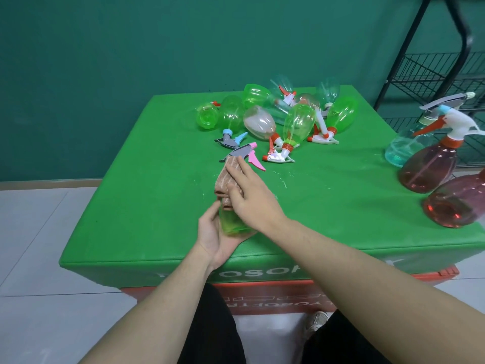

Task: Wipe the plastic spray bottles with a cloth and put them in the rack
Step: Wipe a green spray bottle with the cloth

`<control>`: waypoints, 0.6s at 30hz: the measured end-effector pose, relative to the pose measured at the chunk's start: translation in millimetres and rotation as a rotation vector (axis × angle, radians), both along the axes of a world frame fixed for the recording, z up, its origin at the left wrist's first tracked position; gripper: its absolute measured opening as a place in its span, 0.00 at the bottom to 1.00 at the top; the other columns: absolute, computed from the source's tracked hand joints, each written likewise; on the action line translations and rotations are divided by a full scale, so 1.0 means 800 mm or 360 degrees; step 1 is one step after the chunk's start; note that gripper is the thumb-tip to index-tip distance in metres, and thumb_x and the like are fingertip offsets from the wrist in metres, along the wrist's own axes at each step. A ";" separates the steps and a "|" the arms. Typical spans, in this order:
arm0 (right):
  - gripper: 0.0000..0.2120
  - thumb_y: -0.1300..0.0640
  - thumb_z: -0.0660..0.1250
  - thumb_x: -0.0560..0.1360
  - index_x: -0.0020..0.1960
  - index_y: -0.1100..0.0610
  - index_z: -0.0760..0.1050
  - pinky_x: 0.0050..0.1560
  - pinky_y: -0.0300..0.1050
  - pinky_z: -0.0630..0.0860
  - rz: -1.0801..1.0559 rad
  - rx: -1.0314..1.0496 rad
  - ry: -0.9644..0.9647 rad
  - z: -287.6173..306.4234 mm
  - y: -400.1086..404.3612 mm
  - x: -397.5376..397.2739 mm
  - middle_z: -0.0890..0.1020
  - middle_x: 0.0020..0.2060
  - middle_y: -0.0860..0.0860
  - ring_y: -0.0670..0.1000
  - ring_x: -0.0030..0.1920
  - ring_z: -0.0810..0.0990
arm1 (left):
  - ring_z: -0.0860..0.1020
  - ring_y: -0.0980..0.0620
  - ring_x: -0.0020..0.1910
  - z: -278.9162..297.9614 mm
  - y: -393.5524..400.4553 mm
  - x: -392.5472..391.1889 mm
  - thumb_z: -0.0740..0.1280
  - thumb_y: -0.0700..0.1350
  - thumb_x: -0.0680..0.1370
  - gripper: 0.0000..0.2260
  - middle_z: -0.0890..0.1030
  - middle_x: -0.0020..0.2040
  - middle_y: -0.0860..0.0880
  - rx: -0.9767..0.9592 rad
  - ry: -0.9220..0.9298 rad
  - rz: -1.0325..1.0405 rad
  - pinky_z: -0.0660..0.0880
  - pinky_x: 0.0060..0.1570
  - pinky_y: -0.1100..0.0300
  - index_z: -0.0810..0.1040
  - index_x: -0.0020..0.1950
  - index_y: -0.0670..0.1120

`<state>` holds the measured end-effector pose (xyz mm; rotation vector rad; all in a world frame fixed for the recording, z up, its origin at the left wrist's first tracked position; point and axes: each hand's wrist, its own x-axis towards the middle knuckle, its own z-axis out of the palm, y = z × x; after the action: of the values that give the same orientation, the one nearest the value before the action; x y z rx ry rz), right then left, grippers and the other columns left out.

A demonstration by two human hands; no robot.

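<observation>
While the left hand (214,233) cradles a green spray bottle (231,224) lying near the desk's (157,206) front edge, fingers curled round its base, the right hand (249,195) presses a brown cloth (227,179) along it with straight fingers. Wiping is under way; next comes carrying it to the rack (433,74), far right.

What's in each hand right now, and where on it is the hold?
The left hand cups the base of a green spray bottle. The right hand presses a brown cloth flat-fingered over the bottle's upper body.
</observation>
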<state>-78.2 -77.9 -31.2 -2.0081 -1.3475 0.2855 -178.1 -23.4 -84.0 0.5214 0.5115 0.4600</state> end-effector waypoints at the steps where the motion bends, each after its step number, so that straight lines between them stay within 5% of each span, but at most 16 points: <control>1: 0.25 0.51 0.55 0.84 0.81 0.49 0.61 0.80 0.51 0.57 -0.0021 -0.0007 0.0042 0.000 0.001 0.000 0.52 0.82 0.47 0.50 0.81 0.54 | 0.83 0.42 0.51 0.001 -0.001 0.000 0.55 0.51 0.84 0.18 0.84 0.55 0.40 -0.0009 -0.0008 -0.0003 0.76 0.55 0.42 0.82 0.57 0.45; 8: 0.26 0.49 0.51 0.83 0.79 0.54 0.65 0.79 0.56 0.57 0.0115 0.0046 -0.0243 -0.025 -0.020 -0.013 0.61 0.80 0.53 0.55 0.80 0.58 | 0.86 0.44 0.49 0.003 -0.003 -0.002 0.56 0.52 0.84 0.20 0.85 0.53 0.41 -0.0035 0.0011 0.0100 0.81 0.49 0.48 0.86 0.54 0.44; 13: 0.25 0.50 0.50 0.83 0.79 0.55 0.64 0.79 0.61 0.54 0.0219 0.0080 -0.0570 -0.041 -0.048 -0.021 0.61 0.80 0.56 0.59 0.81 0.54 | 0.84 0.46 0.58 0.013 -0.010 -0.001 0.56 0.62 0.82 0.27 0.84 0.60 0.42 0.0027 0.0093 0.0023 0.78 0.60 0.50 0.88 0.53 0.46; 18: 0.23 0.54 0.57 0.83 0.77 0.55 0.65 0.77 0.65 0.57 0.0336 0.0243 -0.0797 -0.068 -0.068 -0.025 0.62 0.79 0.58 0.62 0.81 0.54 | 0.85 0.44 0.55 0.013 -0.010 -0.004 0.59 0.69 0.75 0.32 0.84 0.58 0.39 0.0060 0.0150 -0.0055 0.78 0.62 0.49 0.89 0.50 0.44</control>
<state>-98.5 -132.7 -85.5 -1.8782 -1.8313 -0.2409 -181.6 -31.0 -73.7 0.5892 0.5843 0.4140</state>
